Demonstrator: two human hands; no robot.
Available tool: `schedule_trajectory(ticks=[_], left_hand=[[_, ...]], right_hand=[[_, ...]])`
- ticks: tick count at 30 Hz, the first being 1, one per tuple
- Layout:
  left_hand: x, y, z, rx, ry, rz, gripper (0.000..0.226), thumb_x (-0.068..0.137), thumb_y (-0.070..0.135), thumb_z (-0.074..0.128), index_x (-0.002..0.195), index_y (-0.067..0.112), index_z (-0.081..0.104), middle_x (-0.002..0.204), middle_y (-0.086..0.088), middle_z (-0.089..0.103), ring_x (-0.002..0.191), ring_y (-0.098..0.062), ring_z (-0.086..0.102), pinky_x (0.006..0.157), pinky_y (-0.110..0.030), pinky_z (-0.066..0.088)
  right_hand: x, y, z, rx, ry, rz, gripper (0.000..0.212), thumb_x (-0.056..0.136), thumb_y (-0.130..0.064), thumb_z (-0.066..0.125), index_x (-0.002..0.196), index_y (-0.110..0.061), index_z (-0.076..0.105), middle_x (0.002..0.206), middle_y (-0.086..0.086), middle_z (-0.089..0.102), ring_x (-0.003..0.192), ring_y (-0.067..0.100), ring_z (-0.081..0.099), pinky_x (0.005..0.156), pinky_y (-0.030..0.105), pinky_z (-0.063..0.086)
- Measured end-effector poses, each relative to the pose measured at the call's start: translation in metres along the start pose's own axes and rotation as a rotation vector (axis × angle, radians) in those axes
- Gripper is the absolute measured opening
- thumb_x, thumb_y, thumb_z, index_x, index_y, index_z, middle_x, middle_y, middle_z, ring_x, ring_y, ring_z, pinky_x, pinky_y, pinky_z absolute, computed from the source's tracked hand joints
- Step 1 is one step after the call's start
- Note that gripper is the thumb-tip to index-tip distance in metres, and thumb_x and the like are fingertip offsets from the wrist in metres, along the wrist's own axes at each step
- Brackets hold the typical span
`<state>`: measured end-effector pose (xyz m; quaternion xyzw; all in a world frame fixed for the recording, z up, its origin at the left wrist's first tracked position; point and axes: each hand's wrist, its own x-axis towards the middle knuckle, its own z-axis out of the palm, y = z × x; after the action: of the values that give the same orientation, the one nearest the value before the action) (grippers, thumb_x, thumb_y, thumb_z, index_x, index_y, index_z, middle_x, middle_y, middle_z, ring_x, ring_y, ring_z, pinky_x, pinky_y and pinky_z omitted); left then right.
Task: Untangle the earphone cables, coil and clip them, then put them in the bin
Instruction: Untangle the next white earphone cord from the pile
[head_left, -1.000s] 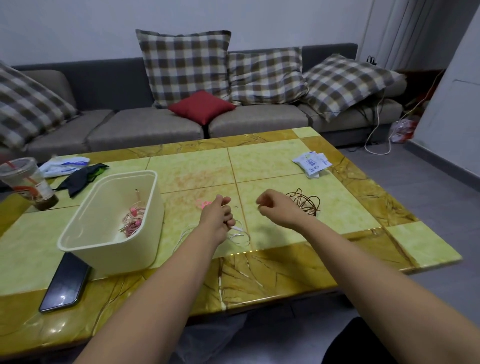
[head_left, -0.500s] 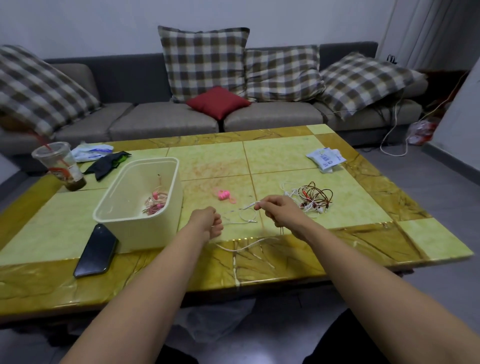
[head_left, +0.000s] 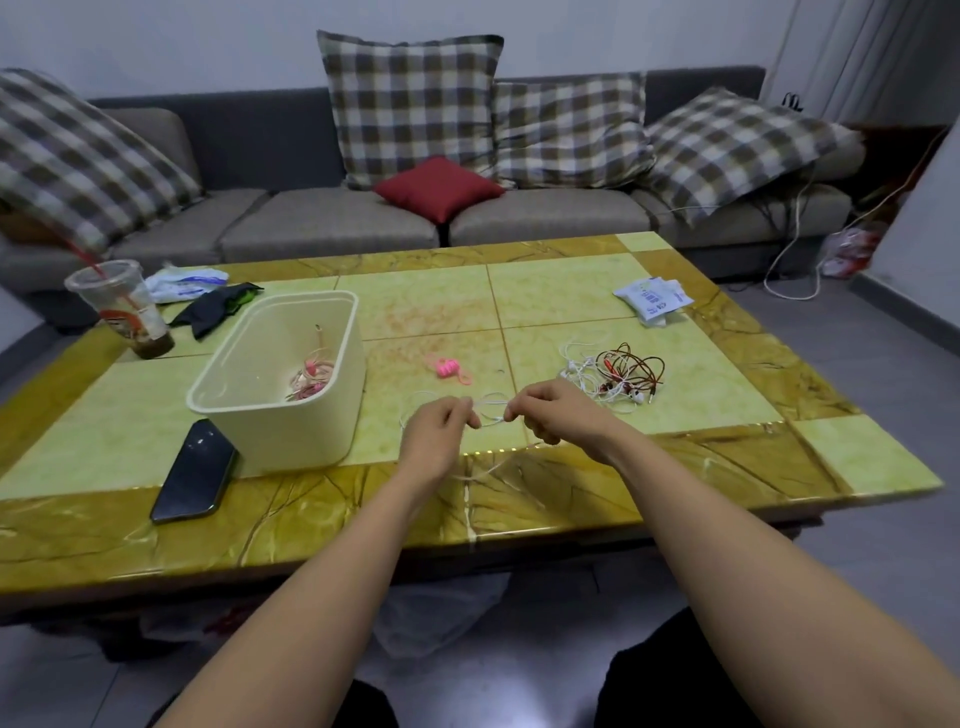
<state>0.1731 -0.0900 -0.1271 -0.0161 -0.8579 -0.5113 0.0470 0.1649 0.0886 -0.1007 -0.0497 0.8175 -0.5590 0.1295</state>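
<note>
A thin white earphone cable (head_left: 491, 410) runs between my two hands over the table's near middle. My left hand (head_left: 439, 434) pinches one part of it and my right hand (head_left: 553, 413) pinches another, a short span apart. Loose loops of it trail toward the front edge. A tangle of brown-red and white cables (head_left: 621, 376) lies to the right. A pink clip (head_left: 448, 368) lies beyond my hands. The cream bin (head_left: 332, 415) at the left holds a coiled pink-and-white earphone (head_left: 310, 382).
A black phone (head_left: 195, 473) lies in front of the bin. A plastic cup (head_left: 122, 309), a dark cloth (head_left: 215, 309) and a white packet (head_left: 184, 283) sit at the far left. A tissue pack (head_left: 654, 299) lies at the far right. A sofa with cushions stands behind.
My hands have drawn close together again, both pinching the white cable. The view has swung left, bringing the cable tangle into sight at the right.
</note>
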Motion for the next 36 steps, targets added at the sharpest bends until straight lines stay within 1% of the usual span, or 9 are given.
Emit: schedule_trajectory(ticks=[3,6,11,15,20,27,31,34,36], left_hand=[[-0.002,-0.007,-0.006,-0.187,0.274,-0.106,0.032,0.104,0.023,0.039,0.084,0.011,0.061,0.082,0.003,0.057,0.086,-0.017,0.051,0.074,-0.029,0.036],[0.000,-0.016,-0.011,-0.250,0.319,-0.139,0.030,0.105,0.024,0.037,0.098,0.007,0.061,0.097,-0.005,0.060,0.095,-0.020,0.053,0.078,-0.028,0.036],[0.001,-0.017,0.003,-0.011,0.348,-0.114,0.028,0.099,0.032,0.047,0.120,0.017,0.057,0.129,-0.004,0.043,0.127,-0.021,0.032,0.105,-0.033,0.025],[-0.013,0.004,0.011,-0.170,0.096,0.076,0.021,0.098,0.031,0.052,0.098,0.017,0.068,0.100,0.005,0.066,0.097,-0.010,0.059,0.081,-0.025,0.044],[-0.026,0.018,0.021,-0.028,-0.229,0.135,0.025,0.097,0.031,0.052,0.087,0.018,0.071,0.070,0.007,0.068,0.060,-0.001,0.053,0.061,-0.025,0.040],[-0.017,-0.003,-0.022,-0.100,-0.025,0.125,0.032,0.097,0.028,0.054,0.068,0.021,0.065,0.057,0.000,0.045,0.056,-0.016,0.041,0.060,-0.031,0.035],[-0.020,-0.003,-0.023,-0.063,-0.018,0.165,0.029,0.097,0.028,0.056,0.071,0.021,0.067,0.053,0.010,0.042,0.053,-0.011,0.034,0.058,-0.030,0.029],[-0.022,0.004,-0.018,-0.026,-0.029,0.183,0.029,0.096,0.031,0.056,0.074,0.018,0.068,0.048,0.012,0.042,0.048,-0.005,0.032,0.056,-0.029,0.027],[-0.021,0.007,-0.018,-0.026,-0.019,0.196,0.031,0.097,0.032,0.055,0.073,0.018,0.067,0.054,0.010,0.049,0.051,-0.006,0.035,0.057,-0.030,0.030]], right_hand=[[-0.004,0.011,-0.011,-0.024,-0.053,0.057,0.018,0.094,-0.016,0.059,0.086,-0.007,0.072,0.067,0.004,0.056,0.061,0.012,0.056,0.068,0.025,0.049],[-0.006,0.014,-0.017,0.102,-0.079,0.101,0.017,0.097,-0.014,0.055,0.092,-0.006,0.068,0.061,0.003,0.054,0.060,0.017,0.060,0.082,0.038,0.055],[-0.005,0.000,-0.010,0.423,0.119,0.147,0.014,0.101,-0.011,0.047,0.104,-0.002,0.058,0.061,0.007,0.060,0.055,0.022,0.066,0.057,0.032,0.059],[-0.001,-0.014,-0.001,0.793,0.203,0.159,0.011,0.102,-0.007,0.043,0.099,-0.003,0.052,0.060,0.012,0.069,0.059,0.026,0.071,0.058,0.034,0.061],[-0.001,-0.025,0.002,0.977,0.176,0.056,0.014,0.105,-0.008,0.034,0.116,-0.003,0.042,0.078,0.018,0.073,0.070,0.028,0.073,0.067,0.036,0.062],[-0.001,0.003,-0.014,0.488,0.426,0.244,0.034,0.104,-0.010,0.034,0.134,0.006,0.042,0.086,0.019,0.070,0.064,0.024,0.069,0.065,0.036,0.059],[-0.001,0.003,-0.001,-0.513,0.402,0.230,0.060,0.098,-0.030,0.052,0.144,0.003,0.032,0.138,0.021,0.049,0.124,0.035,0.050,0.099,0.042,0.043],[-0.012,-0.023,0.017,-0.265,0.246,-0.120,0.052,0.099,-0.025,0.051,0.145,-0.007,0.036,0.142,0.014,0.046,0.128,0.025,0.046,0.105,0.038,0.039],[-0.020,-0.033,0.029,-0.012,-0.011,-0.147,0.033,0.103,-0.021,0.044,0.129,-0.004,0.055,0.106,0.009,0.063,0.090,0.014,0.060,0.081,0.024,0.048]])
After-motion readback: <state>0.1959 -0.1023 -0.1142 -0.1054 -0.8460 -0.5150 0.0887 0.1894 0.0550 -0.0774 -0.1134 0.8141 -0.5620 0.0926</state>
